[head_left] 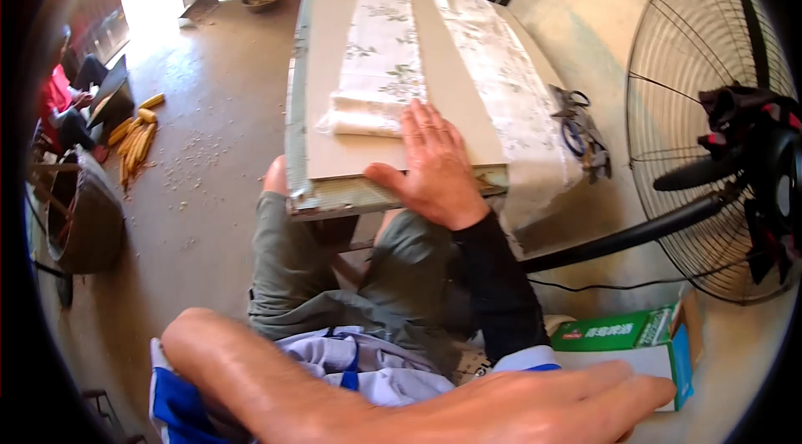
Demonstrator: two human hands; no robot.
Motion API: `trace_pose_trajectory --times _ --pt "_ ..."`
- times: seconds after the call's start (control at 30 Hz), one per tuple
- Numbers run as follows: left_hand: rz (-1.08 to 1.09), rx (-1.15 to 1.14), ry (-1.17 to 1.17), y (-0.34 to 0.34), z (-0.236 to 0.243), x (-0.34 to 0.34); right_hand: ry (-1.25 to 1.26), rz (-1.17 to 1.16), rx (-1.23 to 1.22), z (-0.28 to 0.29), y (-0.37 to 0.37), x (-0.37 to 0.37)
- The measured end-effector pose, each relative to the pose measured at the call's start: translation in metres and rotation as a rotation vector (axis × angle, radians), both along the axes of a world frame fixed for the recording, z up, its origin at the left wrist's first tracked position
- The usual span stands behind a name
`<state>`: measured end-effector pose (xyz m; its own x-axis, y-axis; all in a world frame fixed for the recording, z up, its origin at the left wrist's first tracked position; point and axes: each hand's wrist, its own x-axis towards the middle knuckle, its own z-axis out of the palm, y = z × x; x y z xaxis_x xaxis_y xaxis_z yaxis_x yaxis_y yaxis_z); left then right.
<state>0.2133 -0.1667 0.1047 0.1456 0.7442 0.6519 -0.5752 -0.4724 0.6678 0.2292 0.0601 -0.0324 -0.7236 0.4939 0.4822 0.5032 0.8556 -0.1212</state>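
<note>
My right hand, in a black sleeve, lies with its fingers spread over the near edge of a pale board. Its fingertips touch the right end of a small roll at the near end of a white floral strip. The strip runs away from me along the board. My bare left forearm crosses low in front of my body, and my left hand points right, close to a green and white carton. Motion smears its fingers; I see nothing in its grip.
A second floral strip hangs over the board's near right edge, beside blue-handled scissors. A large black fan stands at right. Corn cobs, scattered kernels, a bucket and a seated person in red are at left.
</note>
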Motion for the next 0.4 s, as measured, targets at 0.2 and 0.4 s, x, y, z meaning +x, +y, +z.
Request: trace_pose_trajectory --times 0.2,0.4 --pt "0.596 0.472 0.806 0.074 -0.026 -0.058 -0.112 -0.071 0.032 0.002 0.002 0.012" --pt "0.984 0.133 1.343 0.138 -0.084 -0.161 -0.002 0.026 -0.018 0.008 -0.001 0.014"
